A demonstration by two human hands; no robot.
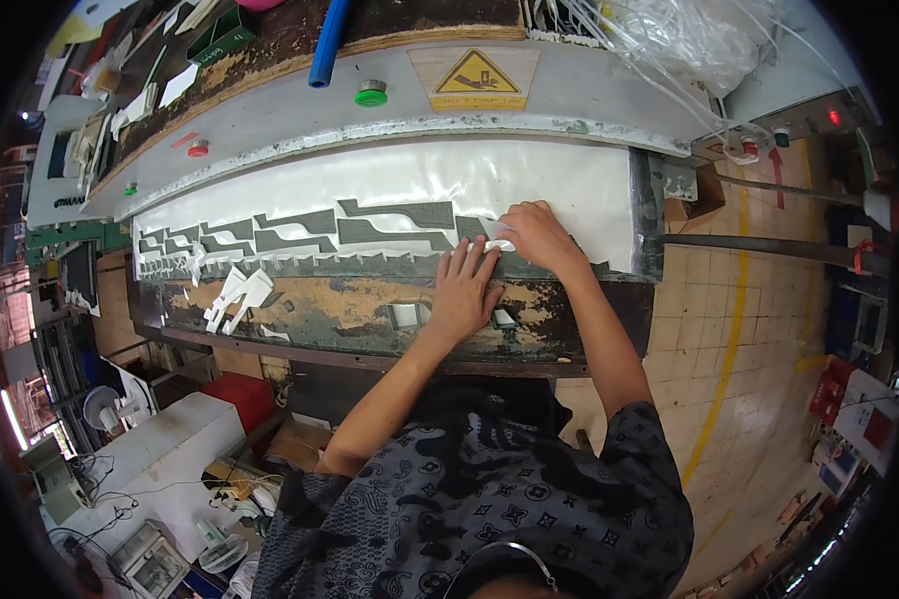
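A glossy white sheet (539, 170) lies over a dark cutting bed, with a row of slanted dark cut-outs (395, 222) along its near side. My right hand (537, 236) is closed at the right end of that row, its fingers pinching a small white cut piece (491, 231). Just left of it my left hand (459, 298) rests with fingers spread, the tips on the sheet's near edge. Loose white cut pieces (238, 298) lie in a heap on the worn ledge to the left.
Behind the sheet runs a grey machine beam (589, 85) with a green button (371, 94), a red button (198, 149) and a yellow warning sign (479, 80). A blue tube (328, 45) juts over the beam. Clear plastic wrap (689, 50) sits at the back right. Dark bars (769, 252) stick out rightward.
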